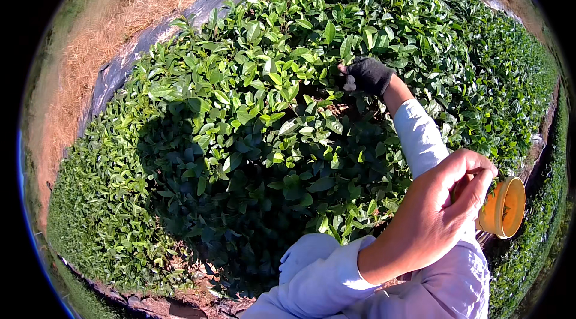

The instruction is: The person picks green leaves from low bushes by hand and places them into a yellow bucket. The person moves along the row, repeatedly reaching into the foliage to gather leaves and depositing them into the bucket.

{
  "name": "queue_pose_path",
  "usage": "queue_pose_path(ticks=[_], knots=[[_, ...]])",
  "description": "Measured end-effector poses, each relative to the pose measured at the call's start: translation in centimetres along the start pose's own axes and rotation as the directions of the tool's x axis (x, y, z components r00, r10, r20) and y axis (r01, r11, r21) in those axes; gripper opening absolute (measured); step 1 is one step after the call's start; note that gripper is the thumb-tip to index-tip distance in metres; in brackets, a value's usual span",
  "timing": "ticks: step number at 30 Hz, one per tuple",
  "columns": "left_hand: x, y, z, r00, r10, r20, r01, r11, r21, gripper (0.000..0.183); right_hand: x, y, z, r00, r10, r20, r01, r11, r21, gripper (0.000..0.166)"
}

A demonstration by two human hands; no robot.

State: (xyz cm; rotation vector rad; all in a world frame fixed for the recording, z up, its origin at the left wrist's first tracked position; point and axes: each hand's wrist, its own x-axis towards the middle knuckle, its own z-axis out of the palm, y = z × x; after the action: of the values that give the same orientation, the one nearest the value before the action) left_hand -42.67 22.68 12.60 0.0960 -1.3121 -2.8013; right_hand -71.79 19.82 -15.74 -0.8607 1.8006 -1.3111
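My left hand point(432, 215), bare, reaches across from the lower middle over my right arm, its fingers curled around what looks like green leaves, mostly hidden by the fingers. Just right of its fingertips is a yellow bucket point(499, 208), tilted, with a few green bits inside. Further up, my right hand point(366, 77), in a black fingerless glove, is among the upper leaves of a leafy green bush point(270, 76). A fingertip shows at its left, beside a small grey patch; whether it pinches a shoot cannot be told.
Dense bushes spread around both hands, with a large shadow point(252, 202) over the middle. Dark ground sheeting point(180, 22) borders their far left side, with dry straw point(99, 62) beyond. My light-clothed legs point(432, 287) are at the bottom. Another green row point(535, 247) runs along the right.
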Motion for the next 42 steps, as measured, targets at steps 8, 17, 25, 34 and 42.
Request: queue_pose_path(ticks=[8,17,25,34,42], knots=[[-0.7,0.6,-1.2,0.999,-0.033,-0.012,0.034,0.997,0.069,0.019,6.0,-6.0,-9.1,0.748,-0.028,-0.663,-0.440,0.728,-0.526,0.045],[1.7,-1.2,-0.2,0.992,-0.129,-0.013,0.129,0.990,0.055,0.019,-2.1,-1.9,-0.3,0.994,0.074,-0.076,-0.104,0.816,-0.569,0.025],[4.1,-2.4,-0.8,0.969,-0.149,-0.197,0.160,0.986,0.041,0.019,-23.5,-8.5,4.7,0.942,-0.321,-0.099,0.307,0.942,-0.138,0.026],[5.5,-3.9,0.3,0.960,-0.160,-0.228,0.183,0.979,0.087,0.021,-30.3,-6.3,-3.6,0.556,0.328,-0.764,0.073,0.896,0.438,0.027],[6.6,-5.7,1.5,0.979,-0.181,-0.095,0.168,0.978,-0.124,0.019,-32.2,-2.6,-16.9,0.320,0.100,-0.942,-0.497,0.864,-0.077,0.031]])
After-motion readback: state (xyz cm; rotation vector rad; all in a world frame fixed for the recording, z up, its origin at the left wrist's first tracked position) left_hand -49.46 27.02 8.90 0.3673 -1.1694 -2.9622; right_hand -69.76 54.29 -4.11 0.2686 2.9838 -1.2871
